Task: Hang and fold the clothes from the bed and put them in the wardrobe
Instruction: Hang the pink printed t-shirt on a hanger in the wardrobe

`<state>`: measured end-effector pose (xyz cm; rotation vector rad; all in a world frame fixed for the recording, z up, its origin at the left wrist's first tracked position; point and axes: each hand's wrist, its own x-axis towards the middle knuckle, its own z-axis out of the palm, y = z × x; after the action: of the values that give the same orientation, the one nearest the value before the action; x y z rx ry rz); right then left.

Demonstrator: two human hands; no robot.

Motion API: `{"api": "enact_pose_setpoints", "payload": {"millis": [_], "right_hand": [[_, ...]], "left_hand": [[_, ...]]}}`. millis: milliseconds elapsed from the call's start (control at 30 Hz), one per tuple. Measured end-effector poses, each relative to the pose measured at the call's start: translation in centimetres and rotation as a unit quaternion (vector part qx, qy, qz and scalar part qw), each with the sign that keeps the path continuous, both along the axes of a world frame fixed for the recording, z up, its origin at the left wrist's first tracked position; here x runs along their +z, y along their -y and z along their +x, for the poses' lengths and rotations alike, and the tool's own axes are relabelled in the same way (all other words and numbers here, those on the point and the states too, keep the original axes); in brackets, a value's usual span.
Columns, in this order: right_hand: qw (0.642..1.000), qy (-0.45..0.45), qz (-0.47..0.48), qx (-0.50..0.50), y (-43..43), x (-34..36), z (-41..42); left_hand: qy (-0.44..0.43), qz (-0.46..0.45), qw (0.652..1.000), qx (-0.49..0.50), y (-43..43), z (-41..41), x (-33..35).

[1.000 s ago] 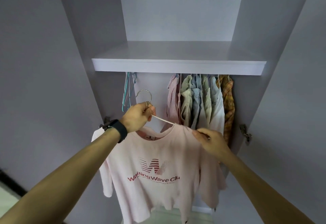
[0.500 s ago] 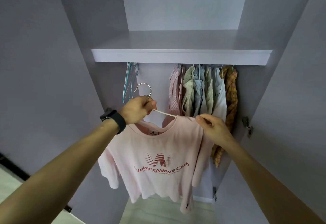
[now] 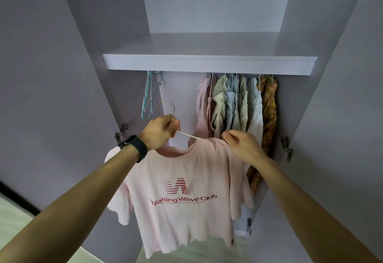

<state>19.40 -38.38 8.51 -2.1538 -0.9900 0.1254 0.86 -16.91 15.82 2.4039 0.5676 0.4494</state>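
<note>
Head view: wardrobe [image 3: 209,64] open, with a gap under the shelf between spare hangers [image 3: 147,97] and hung shirts [image 3: 238,107]. Pink T-shirt [image 3: 182,211] hangs in front, lower. Left hand [image 3: 159,132] grips hanger [image 3: 186,134] neck, hook up, likely for hooking. Right hand [image 3: 242,144] pinches shoulder fabric, probably seating it.

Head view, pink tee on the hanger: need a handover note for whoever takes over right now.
Left grip: holds the hanger at the base of its hook.
Right grip: pinches the pink tee at its shoulder, over the hanger arm.
Pink tee: on the hanger, held up in front of the open wardrobe, below the shelf; the hook is not on anything yet.
Done: hung shirts on the right under the shelf; spare hangers on the left.
Left: hook the hanger into the gap between them; the rail is hidden behind the shelf edge. The bed is out of view.
</note>
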Motion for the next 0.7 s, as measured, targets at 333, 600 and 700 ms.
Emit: {"api": "enact_pose_setpoints", "payload": {"millis": [333, 600, 700], "right_hand": [[0.996, -0.01, -0.084, 0.03, 3.0, -4.6, 1.1], [0.993, -0.094, 0.046, 0.047, 2.0, -2.8, -0.1], [0.99, -0.067, 0.079, 0.096, 0.9, -2.2, -1.6]], "left_hand": [[-0.004, 0.014, 0.999, 0.033, -1.9, -1.4, 1.2], [-0.004, 0.0, 1.0, 0.025, -1.0, -1.6, 0.4], [-0.015, -0.01, 1.0, 0.015, -0.5, -1.5, 0.2]]}}
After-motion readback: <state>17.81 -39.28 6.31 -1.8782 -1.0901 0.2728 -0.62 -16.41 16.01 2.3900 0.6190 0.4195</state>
